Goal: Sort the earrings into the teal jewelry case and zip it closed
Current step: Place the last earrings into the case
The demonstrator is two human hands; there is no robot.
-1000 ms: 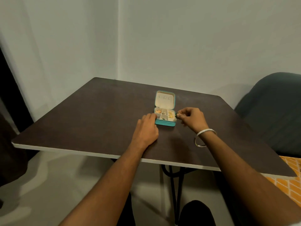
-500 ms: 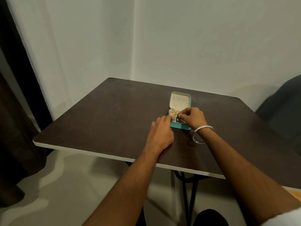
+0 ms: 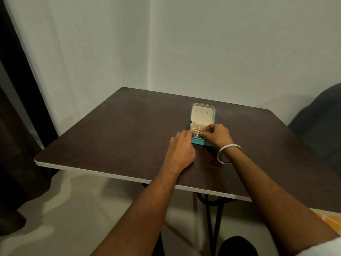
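We see a dark brown table (image 3: pixel 129 137) set into the corner of two pale walls (image 3: pixel 239 52). A dark curtain (image 3: pixel 16 145) hangs at the left edge of the view, and part of a dark grey chair (image 3: pixel 321 122) shows beyond the table's right side, cut off by the frame. An orange patterned surface (image 3: pixel 330 220) appears at lower right, mostly out of view. The table's black metal legs (image 3: pixel 212 218) show under its near edge.

The teal jewelry case (image 3: pixel 202 124) sits on the table right of its middle, near our hands. It lies open, with the cream-lined lid (image 3: pixel 202 113) standing up on the far side and its hinge line running left to right; the tray of compartments faces up toward us, and the open case's long axis runs away from us toward the wall.

The left hand (image 3: pixel 181 150) rests on the table with its fingertips against the case's near left corner, fingers bent; we cannot tell whether they hold anything. The right hand (image 3: pixel 215 134) is over the right half of the tray, thumb and forefinger brought together on a small earring (image 3: pixel 200 133) above the middle compartments. A silver bangle (image 3: pixel 227 153) circles the right wrist.

The right hand hides the tray's right compartments and the case's near right corner. Gold-toned earrings (image 3: pixel 194 128) fill the far left compartment, but single pieces are too small to tell apart. The zipper cannot be made out.
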